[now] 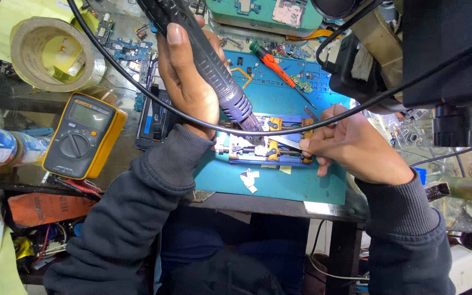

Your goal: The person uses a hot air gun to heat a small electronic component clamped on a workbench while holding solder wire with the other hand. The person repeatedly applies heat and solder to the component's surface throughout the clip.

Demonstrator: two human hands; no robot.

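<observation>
1. Small circuit board clamped in a blue and gold metal holder (pixel 266 145) sits on my blue rubber work mat (pixel 279 183), at the middle of the bench, between my two hands.
2. My left hand (pixel 188 82) is closed around a dark grey hot-air wand with a purple collar (pixel 206 57). The wand slants down from the upper left, and its metal nozzle ends just over the holder's left half.
3. My right hand (pixel 350 145) pinches thin metal tweezers (pixel 288 143). They lie almost level, tips pointing left onto the holder's middle.
4. The holder's long axis runs left to right, so the tweezers lie along it while the wand comes in at a slant. My right hand is the nearer, touching the holder's right end; my left hand is higher and to the left.
5. A black cable (pixel 137 90) curves across both hands in front of the holder.
6. Further off: a yellow and grey multimeter (pixel 83 136) at left, a wide roll of tan tape (pixel 50 52) beyond it, and an orange-handled screwdriver (pixel 274 63) on the mat's far side.
</observation>
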